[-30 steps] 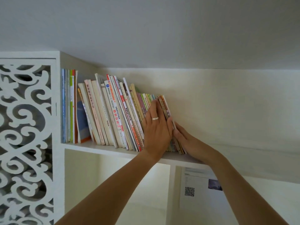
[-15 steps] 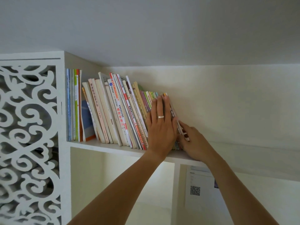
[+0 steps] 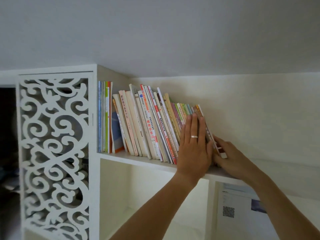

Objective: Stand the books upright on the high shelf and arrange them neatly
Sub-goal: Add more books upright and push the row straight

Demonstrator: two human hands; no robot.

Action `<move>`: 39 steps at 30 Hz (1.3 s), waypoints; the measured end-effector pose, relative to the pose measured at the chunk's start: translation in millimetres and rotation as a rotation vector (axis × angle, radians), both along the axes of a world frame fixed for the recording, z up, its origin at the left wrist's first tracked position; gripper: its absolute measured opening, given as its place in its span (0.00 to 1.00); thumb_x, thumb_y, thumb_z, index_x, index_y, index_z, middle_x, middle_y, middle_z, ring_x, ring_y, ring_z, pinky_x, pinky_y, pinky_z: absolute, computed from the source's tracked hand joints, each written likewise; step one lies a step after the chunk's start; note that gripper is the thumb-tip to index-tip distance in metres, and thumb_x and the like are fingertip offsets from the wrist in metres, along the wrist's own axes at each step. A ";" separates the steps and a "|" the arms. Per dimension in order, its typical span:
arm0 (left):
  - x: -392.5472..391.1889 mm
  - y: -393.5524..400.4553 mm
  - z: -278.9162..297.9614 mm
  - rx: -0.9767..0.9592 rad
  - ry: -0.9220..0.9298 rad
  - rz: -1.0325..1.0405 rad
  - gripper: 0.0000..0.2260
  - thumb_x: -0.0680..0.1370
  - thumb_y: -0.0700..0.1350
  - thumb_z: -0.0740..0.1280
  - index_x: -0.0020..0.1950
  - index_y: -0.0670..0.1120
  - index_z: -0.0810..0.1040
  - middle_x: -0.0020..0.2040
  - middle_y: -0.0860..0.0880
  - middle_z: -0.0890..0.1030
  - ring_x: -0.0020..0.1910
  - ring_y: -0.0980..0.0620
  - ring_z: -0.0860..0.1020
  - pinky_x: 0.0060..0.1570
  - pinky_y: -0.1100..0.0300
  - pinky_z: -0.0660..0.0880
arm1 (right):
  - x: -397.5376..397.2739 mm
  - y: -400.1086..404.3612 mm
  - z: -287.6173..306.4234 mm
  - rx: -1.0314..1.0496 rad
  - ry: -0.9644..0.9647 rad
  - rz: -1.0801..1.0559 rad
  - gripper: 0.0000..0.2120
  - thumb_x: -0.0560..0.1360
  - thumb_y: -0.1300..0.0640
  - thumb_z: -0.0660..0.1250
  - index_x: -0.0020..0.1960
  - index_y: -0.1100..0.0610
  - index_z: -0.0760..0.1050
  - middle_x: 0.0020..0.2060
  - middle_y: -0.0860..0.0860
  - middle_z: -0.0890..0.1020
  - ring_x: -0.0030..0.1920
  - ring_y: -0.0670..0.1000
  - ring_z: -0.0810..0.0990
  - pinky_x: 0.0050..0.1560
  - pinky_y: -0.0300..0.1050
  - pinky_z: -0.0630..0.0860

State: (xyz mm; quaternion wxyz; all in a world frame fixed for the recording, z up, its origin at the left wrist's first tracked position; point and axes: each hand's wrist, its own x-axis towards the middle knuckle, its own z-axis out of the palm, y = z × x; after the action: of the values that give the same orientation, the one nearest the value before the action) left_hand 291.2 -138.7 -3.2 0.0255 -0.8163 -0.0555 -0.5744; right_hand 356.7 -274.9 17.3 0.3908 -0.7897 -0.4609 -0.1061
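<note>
A long row of thin books (image 3: 147, 125) stands on the high white shelf (image 3: 121, 155), leaning with tops tilted left. A few books at the far left (image 3: 104, 116) stand upright against the cabinet side. My left hand (image 3: 194, 149), wearing a ring, lies flat with straight fingers on the spines at the row's right end. My right hand (image 3: 237, 160) presses against the right side of the last book (image 3: 201, 113), low down near the shelf board. That book's lower end overlaps my right fingers and hides them.
A white carved lattice panel (image 3: 53, 153) stands left of the shelf bay. The ceiling is close above the books. Bare shelf board and wall run to the right of my hands. Below the shelf hangs a paper with a QR code (image 3: 228, 212).
My right hand has slid up from lying low on the shelf to pressing the last book's side. My left hand stays flat on the spines. The view has shifted to the left.
</note>
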 end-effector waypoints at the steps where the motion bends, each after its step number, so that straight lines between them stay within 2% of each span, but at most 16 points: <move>1: -7.4 3.8 -7.9 0.037 0.041 -0.038 0.29 0.88 0.54 0.52 0.84 0.42 0.49 0.85 0.43 0.45 0.84 0.46 0.41 0.82 0.45 0.48 | -5.8 1.3 1.9 0.018 0.005 0.014 0.28 0.79 0.34 0.61 0.78 0.39 0.64 0.62 0.45 0.80 0.57 0.42 0.81 0.57 0.41 0.80; 3: -24.7 15.5 -24.1 0.150 0.138 -0.101 0.27 0.88 0.54 0.52 0.84 0.44 0.53 0.85 0.44 0.47 0.84 0.48 0.42 0.82 0.45 0.50 | -11.4 2.8 3.4 0.070 0.003 0.021 0.20 0.83 0.51 0.63 0.74 0.40 0.67 0.60 0.41 0.79 0.55 0.34 0.79 0.51 0.30 0.75; 5: -40.8 30.2 -35.6 0.264 0.217 -0.149 0.25 0.88 0.53 0.53 0.83 0.45 0.58 0.85 0.44 0.50 0.84 0.48 0.43 0.82 0.45 0.51 | -12.7 2.1 1.4 0.131 -0.032 -0.004 0.20 0.85 0.58 0.60 0.71 0.38 0.66 0.61 0.39 0.76 0.60 0.32 0.76 0.57 0.29 0.73; 7: -55.0 46.6 -38.6 0.345 0.232 -0.212 0.22 0.87 0.52 0.55 0.81 0.46 0.66 0.84 0.42 0.55 0.84 0.46 0.47 0.82 0.45 0.49 | -10.9 3.7 -1.9 0.217 -0.090 -0.104 0.22 0.84 0.56 0.60 0.76 0.43 0.66 0.69 0.49 0.73 0.71 0.49 0.72 0.69 0.50 0.72; 8: -63.1 56.5 -37.3 0.382 0.207 -0.237 0.21 0.87 0.51 0.56 0.79 0.47 0.69 0.83 0.41 0.59 0.84 0.45 0.51 0.82 0.45 0.50 | -10.8 6.3 -3.2 0.272 -0.163 -0.173 0.22 0.84 0.55 0.61 0.77 0.47 0.66 0.71 0.54 0.72 0.71 0.55 0.71 0.70 0.57 0.71; 11: -89.8 89.9 -30.1 0.397 -0.005 -0.213 0.17 0.84 0.47 0.57 0.73 0.48 0.74 0.74 0.41 0.69 0.76 0.43 0.67 0.77 0.47 0.62 | -31.2 23.5 -5.0 0.545 -0.348 -0.260 0.20 0.83 0.53 0.61 0.73 0.58 0.70 0.65 0.58 0.74 0.64 0.57 0.74 0.63 0.56 0.74; 14: -109.9 121.6 -16.5 0.051 -0.235 -0.208 0.12 0.86 0.47 0.56 0.67 0.46 0.70 0.68 0.46 0.70 0.68 0.49 0.71 0.70 0.54 0.71 | -67.5 60.5 -5.8 0.686 -0.572 -0.295 0.19 0.79 0.57 0.61 0.67 0.65 0.73 0.62 0.62 0.75 0.62 0.62 0.74 0.61 0.56 0.73; 17: -121.0 149.9 6.2 -0.335 -0.322 -0.168 0.07 0.88 0.47 0.54 0.62 0.49 0.69 0.60 0.65 0.70 0.59 0.64 0.73 0.59 0.61 0.78 | -95.4 109.5 -2.7 0.661 -0.771 -0.296 0.19 0.76 0.63 0.64 0.66 0.67 0.75 0.66 0.64 0.73 0.66 0.64 0.73 0.67 0.55 0.69; 19: -123.8 163.1 18.9 -0.465 -0.337 -0.201 0.08 0.88 0.41 0.53 0.60 0.50 0.70 0.54 0.74 0.70 0.55 0.67 0.74 0.52 0.71 0.75 | -107.0 139.6 0.8 0.591 -0.799 -0.291 0.22 0.77 0.61 0.64 0.71 0.64 0.74 0.73 0.63 0.69 0.73 0.63 0.69 0.72 0.57 0.64; 21: -128.6 168.9 28.4 -0.530 -0.346 -0.169 0.08 0.88 0.41 0.54 0.61 0.49 0.71 0.55 0.68 0.71 0.52 0.63 0.74 0.50 0.72 0.75 | -109.1 163.2 0.1 0.543 -0.771 -0.296 0.25 0.77 0.59 0.63 0.74 0.61 0.72 0.78 0.62 0.64 0.78 0.63 0.63 0.76 0.61 0.61; 23: -130.2 181.1 27.0 -0.544 -0.329 -0.080 0.07 0.87 0.45 0.53 0.61 0.48 0.70 0.54 0.57 0.73 0.49 0.58 0.75 0.51 0.62 0.80 | -104.7 177.8 -3.8 0.513 -0.758 -0.313 0.26 0.78 0.59 0.62 0.76 0.60 0.70 0.80 0.61 0.61 0.80 0.62 0.59 0.76 0.65 0.61; 26: -135.5 196.6 21.2 -0.484 -0.197 -0.015 0.13 0.84 0.53 0.52 0.61 0.48 0.69 0.54 0.51 0.74 0.50 0.54 0.78 0.52 0.51 0.83 | -97.3 184.7 -11.6 0.472 -0.800 -0.363 0.29 0.79 0.61 0.63 0.79 0.59 0.65 0.82 0.61 0.57 0.82 0.62 0.55 0.76 0.66 0.61; 29: -130.8 213.9 13.5 -0.353 -0.094 0.209 0.15 0.80 0.44 0.69 0.65 0.41 0.73 0.59 0.40 0.75 0.53 0.44 0.79 0.51 0.49 0.81 | -95.3 186.2 -12.7 0.486 -0.803 -0.365 0.30 0.78 0.61 0.64 0.80 0.59 0.65 0.82 0.60 0.57 0.82 0.61 0.55 0.77 0.65 0.61; 31: -123.1 224.8 8.6 -0.298 -0.079 0.387 0.19 0.78 0.43 0.74 0.66 0.40 0.75 0.61 0.38 0.74 0.56 0.44 0.77 0.53 0.49 0.80 | -95.3 187.1 -13.1 0.491 -0.804 -0.370 0.30 0.78 0.61 0.64 0.80 0.59 0.65 0.82 0.60 0.57 0.82 0.61 0.55 0.77 0.64 0.61; 34: -122.1 234.1 14.9 -0.142 -0.098 0.568 0.18 0.76 0.43 0.76 0.63 0.40 0.78 0.58 0.40 0.74 0.52 0.46 0.74 0.50 0.53 0.77 | -94.7 188.2 -13.3 0.482 -0.803 -0.386 0.31 0.78 0.62 0.65 0.80 0.59 0.64 0.82 0.60 0.57 0.82 0.61 0.55 0.76 0.65 0.61; 39: -133.5 237.5 39.6 0.000 -0.038 0.694 0.18 0.74 0.51 0.76 0.60 0.44 0.81 0.64 0.42 0.74 0.58 0.45 0.72 0.53 0.53 0.75 | -94.2 189.1 -14.0 0.456 -0.810 -0.423 0.32 0.79 0.59 0.63 0.81 0.58 0.61 0.82 0.60 0.55 0.82 0.61 0.54 0.78 0.64 0.59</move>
State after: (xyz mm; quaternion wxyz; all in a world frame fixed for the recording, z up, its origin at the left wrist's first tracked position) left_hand 157.7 98.8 36.4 0.2182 -0.7379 -0.3304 -0.5466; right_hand 262.5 -85.8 3.4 0.3131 -0.6557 -0.3707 -0.5784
